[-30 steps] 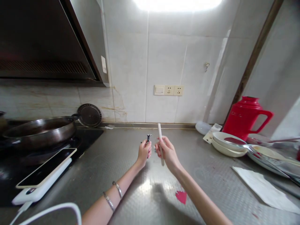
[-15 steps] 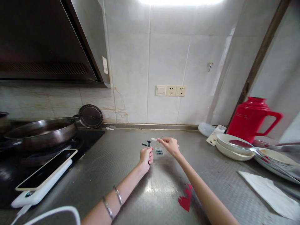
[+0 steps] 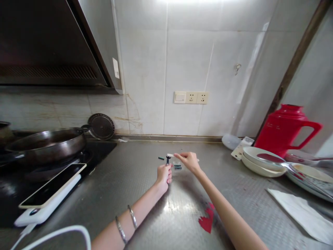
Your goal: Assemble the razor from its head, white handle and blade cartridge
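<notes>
My left hand (image 3: 163, 175) is closed around a dark razor handle (image 3: 168, 161), holding it upright with its forked head on top. In my right hand (image 3: 189, 161), a slim white stick, perhaps a toothbrush (image 3: 170, 155), is pinched between thumb and fingers. Its left tip meets or overlaps the razor's head; its other end pokes out past the hand. A small dark strip like a razor cartridge (image 3: 161, 158) lies on the counter to the left. Behind and between my hands sits a clear case (image 3: 176, 162) with dark strips (image 3: 178, 167).
Steel counter (image 3: 140, 152) runs under everything. On the left are a pan (image 3: 49, 144) on the hob and a phone (image 3: 53, 185) on a white power bank (image 3: 47, 208). Stacked bowls (image 3: 262, 166), a red thermos jug (image 3: 283, 130) and a white napkin (image 3: 299, 215) stand right.
The white stick's tip has come down and left onto the razor's head; before, it was just right of it. My left hand has shifted slightly right, and the view has tilted a little.
</notes>
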The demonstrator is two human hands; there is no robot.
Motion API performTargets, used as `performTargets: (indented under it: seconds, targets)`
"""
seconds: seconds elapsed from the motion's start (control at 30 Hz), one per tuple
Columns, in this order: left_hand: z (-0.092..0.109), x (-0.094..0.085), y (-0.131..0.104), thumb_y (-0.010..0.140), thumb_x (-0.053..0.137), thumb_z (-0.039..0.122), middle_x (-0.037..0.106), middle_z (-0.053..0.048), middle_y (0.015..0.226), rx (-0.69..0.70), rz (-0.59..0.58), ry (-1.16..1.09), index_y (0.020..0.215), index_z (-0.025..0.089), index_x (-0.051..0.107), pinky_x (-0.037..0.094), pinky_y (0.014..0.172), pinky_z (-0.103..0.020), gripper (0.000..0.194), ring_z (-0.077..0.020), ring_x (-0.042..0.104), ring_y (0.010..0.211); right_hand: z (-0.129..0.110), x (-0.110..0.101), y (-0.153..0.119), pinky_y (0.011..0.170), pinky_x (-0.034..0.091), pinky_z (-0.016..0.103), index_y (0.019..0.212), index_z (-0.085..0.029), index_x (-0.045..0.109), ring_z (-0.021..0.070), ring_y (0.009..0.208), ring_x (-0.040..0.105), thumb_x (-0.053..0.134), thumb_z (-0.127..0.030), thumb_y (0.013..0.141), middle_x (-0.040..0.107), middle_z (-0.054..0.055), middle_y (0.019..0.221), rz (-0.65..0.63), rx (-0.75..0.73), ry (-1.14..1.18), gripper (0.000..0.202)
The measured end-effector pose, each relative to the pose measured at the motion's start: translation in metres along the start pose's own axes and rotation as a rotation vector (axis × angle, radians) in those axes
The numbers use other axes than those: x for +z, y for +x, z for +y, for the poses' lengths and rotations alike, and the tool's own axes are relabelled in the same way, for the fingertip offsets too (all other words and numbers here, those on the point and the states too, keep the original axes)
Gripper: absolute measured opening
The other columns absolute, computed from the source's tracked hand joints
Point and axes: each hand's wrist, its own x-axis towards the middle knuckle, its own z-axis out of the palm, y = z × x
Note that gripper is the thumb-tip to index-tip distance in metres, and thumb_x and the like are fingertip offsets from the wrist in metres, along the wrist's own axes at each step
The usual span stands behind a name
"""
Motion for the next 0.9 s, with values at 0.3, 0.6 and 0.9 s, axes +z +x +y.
performTargets:
  seconds: [0.3,0.6,0.9]
  targets:
    - [0.005,-0.002,0.002,0.069,0.058,0.037,0.027,0.012,0.039,0.098,0.02,-0.012,0.069,0.017,0.046,0.008,0.032,-0.017,0.022,-0.0016,0.019,0.027,0.011,-0.006,-0.006,0.048,0.022,0.022,0.048,-0.014,0.062,0.01,0.047,0.038,0.038,-0.068,0.075,0.045,0.0,0.041,0.038,0.071,0.021,0.065]
    - [0.005,0.003,-0.006,0.07,0.056,0.036,0.026,0.012,0.038,0.085,0.018,0.012,0.068,0.017,0.047,0.008,0.031,-0.017,0.021,-0.0018,0.018,0.027,0.001,0.0,-0.005,0.048,0.023,0.022,0.05,-0.014,0.062,0.0096,0.047,0.037,0.038,-0.064,0.078,0.045,0.0,0.043,0.054,0.026,0.074,0.063]
    - [0.003,0.004,-0.005,0.072,0.054,0.032,0.026,0.012,0.039,0.06,0.033,0.035,0.067,0.017,0.046,0.008,0.031,-0.017,0.017,-0.0019,0.019,0.027,-0.004,-0.002,-0.004,0.049,0.025,0.021,0.057,-0.015,0.068,0.0088,0.045,0.035,0.04,-0.063,0.078,0.045,-0.001,0.042,0.112,-0.017,0.079,0.059]
